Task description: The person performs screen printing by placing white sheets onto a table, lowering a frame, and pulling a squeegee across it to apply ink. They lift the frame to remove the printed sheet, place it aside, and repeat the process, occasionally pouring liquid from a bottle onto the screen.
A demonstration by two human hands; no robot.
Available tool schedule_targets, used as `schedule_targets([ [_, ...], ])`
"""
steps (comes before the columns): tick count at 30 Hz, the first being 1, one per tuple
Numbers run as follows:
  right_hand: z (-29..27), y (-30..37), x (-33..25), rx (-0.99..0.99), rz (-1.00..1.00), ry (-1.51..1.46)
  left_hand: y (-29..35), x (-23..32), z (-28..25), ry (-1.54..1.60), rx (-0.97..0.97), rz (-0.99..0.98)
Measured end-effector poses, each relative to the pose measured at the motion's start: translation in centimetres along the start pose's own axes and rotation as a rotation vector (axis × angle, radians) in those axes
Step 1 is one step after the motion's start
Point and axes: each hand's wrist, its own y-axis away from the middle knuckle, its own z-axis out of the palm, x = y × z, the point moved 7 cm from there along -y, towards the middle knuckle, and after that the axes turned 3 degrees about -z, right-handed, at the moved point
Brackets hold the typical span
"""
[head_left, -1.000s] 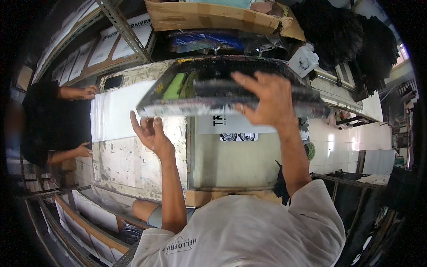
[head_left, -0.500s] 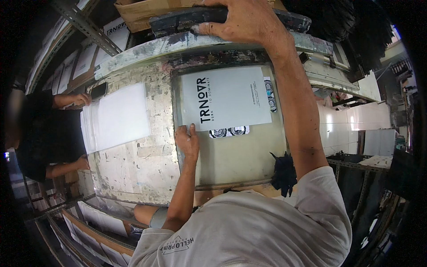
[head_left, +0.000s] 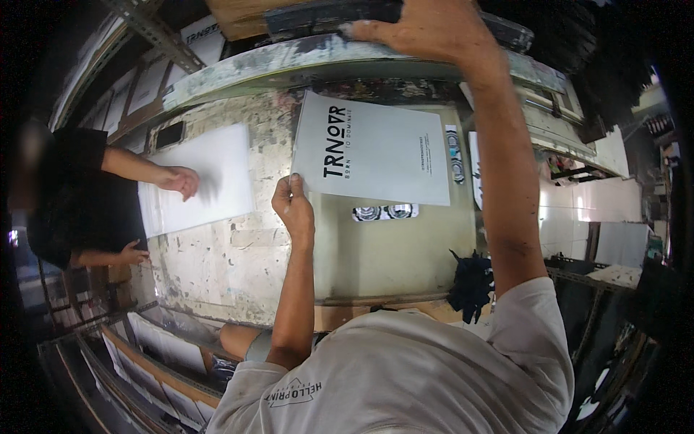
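Head view: left hand (head_left: pixel 293 210) pinches the printed sheet's (head_left: pixel 376 148) lower-left corner; right hand (head_left: pixel 426 29) grips the raised frame (head_left: pixel 325 14).

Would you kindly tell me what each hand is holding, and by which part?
The left hand pinches the printed grey sheet at its lower left corner. The right hand grips the raised screen frame by its front edge.

Co-worker (head_left: pixel 65 195) w/ blank sheet (head_left: pixel 195 181), black rag (head_left: pixel 470 282).

Worn on the head, looking steeply down and forward over the shoulders at a paint-stained printing table (head_left: pixel 238 260) close below. Single fisheye view, edges bending toward the dark rim.
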Motion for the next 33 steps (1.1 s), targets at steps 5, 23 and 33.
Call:
schedule_targets([
  [5, 0.3, 0.0, 0.4, 0.021, 0.007, 0.05, -3.6, -2.6, -8.5, 0.016, 0.101, -0.065],
  [23, -0.9, 0.8, -3.5, 0.172, -0.003, 0.094, -3.1, 3.6, -13.1, -0.897, 0.413, 0.751],
  [33, -0.7, -0.4, -1.7, 0.075, -0.028, 0.039, -10.7, -6.7, -17.0, -0.805, 0.339, 0.362],
])
